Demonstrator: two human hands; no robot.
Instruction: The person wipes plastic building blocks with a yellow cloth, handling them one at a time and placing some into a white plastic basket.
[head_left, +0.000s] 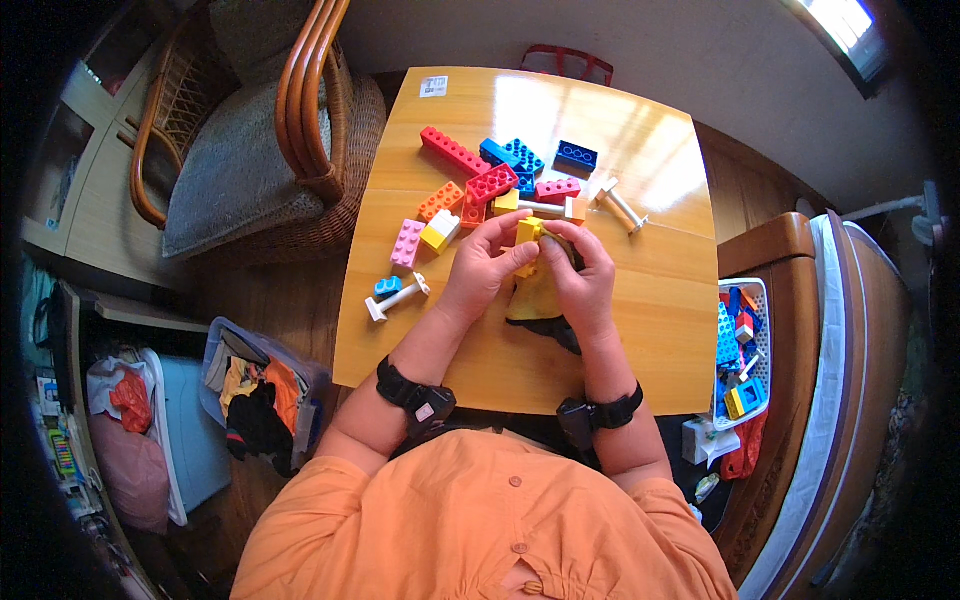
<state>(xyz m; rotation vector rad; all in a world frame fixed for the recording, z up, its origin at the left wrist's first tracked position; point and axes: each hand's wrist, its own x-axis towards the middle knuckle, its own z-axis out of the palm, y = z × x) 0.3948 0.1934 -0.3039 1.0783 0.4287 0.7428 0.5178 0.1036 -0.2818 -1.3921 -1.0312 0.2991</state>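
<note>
Over the middle of the table, my left hand (474, 274) grips a yellow toy building brick (529, 231) between thumb and fingers. My right hand (585, 281) pinches a yellowish cloth (536, 296) with a dark edge against the brick's right side. The cloth hangs down below the fingers onto the tabletop. Just beyond my hands lie a yellow brick (506, 201), a white bar-shaped piece (544, 208) and a pink-red brick (558, 190). A white-and-yellow pair of bricks (440, 230) sits left of my left hand, beside a pink brick (406, 244).
Red bricks (491, 184), an orange brick (441, 200) and blue bricks (525, 156) cluster on the wooden table (645, 337). A white basket (766, 352) of bricks stands at the right edge. To the left are a wicker armchair (247, 180) and a plastic bin (214, 360) of cloths.
</note>
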